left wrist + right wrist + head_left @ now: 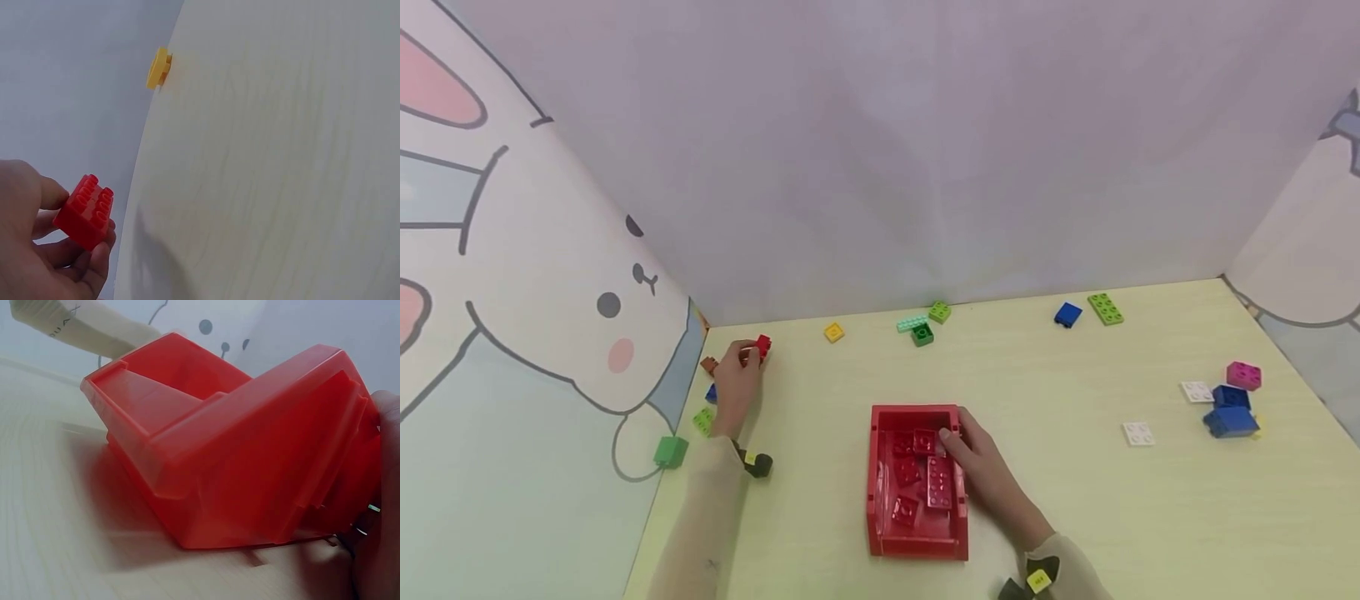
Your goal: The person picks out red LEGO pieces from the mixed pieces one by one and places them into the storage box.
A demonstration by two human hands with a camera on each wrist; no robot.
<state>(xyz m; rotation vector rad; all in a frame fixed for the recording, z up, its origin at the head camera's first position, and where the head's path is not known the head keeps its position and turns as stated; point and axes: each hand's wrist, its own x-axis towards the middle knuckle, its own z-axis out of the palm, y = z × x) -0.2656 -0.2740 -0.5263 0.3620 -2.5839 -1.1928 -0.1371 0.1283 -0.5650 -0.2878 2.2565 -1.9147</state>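
1. Left hand (739, 379) grip: fingers pinch red brick (85, 211), just above worktop (1075, 500), far-left corner.
2. Right hand (988, 475) grip: fingers curled over right wall of red bin (917, 546), mid-worktop, red bricks inside.

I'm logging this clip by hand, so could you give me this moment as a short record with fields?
left hand: left hand pinches a red brick near the table's far left corner
right hand: right hand grips the right wall of the red bin
bin contents: several red bricks
table: table with loose bricks scattered, among them a yellow plate and a blue brick
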